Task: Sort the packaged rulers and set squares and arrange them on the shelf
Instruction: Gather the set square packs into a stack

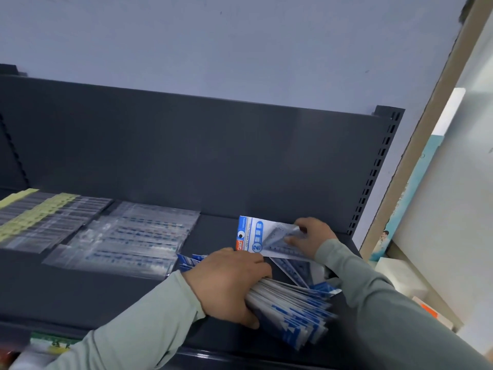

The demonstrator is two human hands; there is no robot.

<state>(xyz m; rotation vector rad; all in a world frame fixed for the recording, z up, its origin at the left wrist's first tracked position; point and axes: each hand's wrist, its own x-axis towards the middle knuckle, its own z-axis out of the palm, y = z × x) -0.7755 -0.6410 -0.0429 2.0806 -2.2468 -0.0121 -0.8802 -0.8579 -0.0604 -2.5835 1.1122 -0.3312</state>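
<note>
1. At the far left of the dark shelf (80,287) lies a flat row of clear ruler packs with yellow header strips (40,214); the print on the strips is too blurred to read.
2. Just beside them, further right, a second spread of clear ruler packs (128,241) lies flat and overlapping, with blue and coloured markings inside that cannot be read.
3. At the bottom left edge, below the shelf front, a green-topped item (50,343) shows only as a blur.
4. The left hand (226,287), in a pale green sleeve, is clamped around a thick stack of blue-and-white set square packs (293,308), thumb under and fingers over the top; the stack rests on the shelf near its front edge and fans out toward the right.
5. The right hand (309,233) pinches a single set square pack (266,236) by its right side, holding it tilted just above the shelf, behind the stack. Its header card reads "GEOMETRIC" with a large "2" in a circle, and has a red-orange brand tab whose lettering is not legible.
6. Another set square pack (290,271) lies under the right wrist, between the held pack and the stack.
7. Right of the shelf upright, pale boxes (400,279) sit on a neighbouring unit.
</note>
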